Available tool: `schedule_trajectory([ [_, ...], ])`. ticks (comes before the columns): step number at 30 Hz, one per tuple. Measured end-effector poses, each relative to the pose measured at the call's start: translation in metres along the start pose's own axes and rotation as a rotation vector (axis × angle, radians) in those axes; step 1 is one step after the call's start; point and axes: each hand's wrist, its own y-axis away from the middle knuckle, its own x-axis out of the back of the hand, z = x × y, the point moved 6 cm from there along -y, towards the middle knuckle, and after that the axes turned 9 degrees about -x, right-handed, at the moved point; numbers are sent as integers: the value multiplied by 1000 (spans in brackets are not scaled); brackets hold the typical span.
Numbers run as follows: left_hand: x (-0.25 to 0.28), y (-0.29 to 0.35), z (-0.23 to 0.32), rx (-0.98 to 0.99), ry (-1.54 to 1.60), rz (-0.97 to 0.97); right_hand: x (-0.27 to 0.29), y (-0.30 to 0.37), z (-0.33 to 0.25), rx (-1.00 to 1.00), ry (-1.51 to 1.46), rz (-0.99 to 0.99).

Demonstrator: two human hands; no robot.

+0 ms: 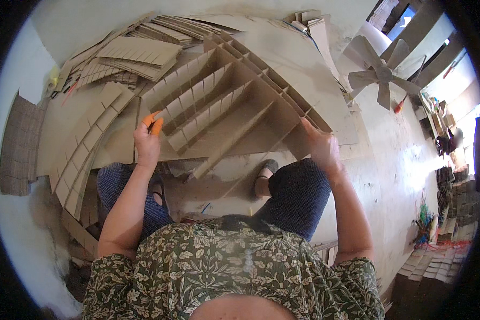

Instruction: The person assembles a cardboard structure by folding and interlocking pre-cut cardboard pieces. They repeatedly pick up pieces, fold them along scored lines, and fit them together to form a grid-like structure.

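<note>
A partly interlocked cardboard divider [272, 88] stands tilted over the work surface, made of long cross strips and several slotted strips running toward me. My left hand [147, 143], with orange covers on its fingertips, is closed at the near left end of a slotted cardboard strip [189, 109]. On the other side, my right hand [324, 148] grips the divider's right end, with fingers partly hidden behind the board. Two slotted strips [234, 140] hang out toward my lap, their near ends loose.
Stacks of slotted cardboard [138, 53] lie at the back left, and more strips [88, 144] lean at my left. Scissors [55, 94] rest by the wall. A fan [384, 73] stands at the back right. Bundled cardboard [437, 261] fills the right side.
</note>
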Motion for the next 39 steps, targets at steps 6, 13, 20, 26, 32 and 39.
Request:
schedule_trajectory([
  [6, 12, -4, 18, -99, 215, 124, -5, 4, 4, 1, -47, 113],
  [13, 58, -83, -39, -169, -272, 116, -13, -4, 40, -120, -26, 119],
  [20, 93, -95, -72, 109, -986, -102, -11, 0, 48, -223, -124, 102],
  [26, 122, -120, -97, 96, -1183, -230, -2, 7, 41, -165, -75, 176],
  [32, 145, -138, -134, 205, -918, -266, 32, 19, 1, -226, -96, 287],
  [39, 116, -123, 12, -409, -693, 187, 50, 13, -42, -214, -473, 341],
])
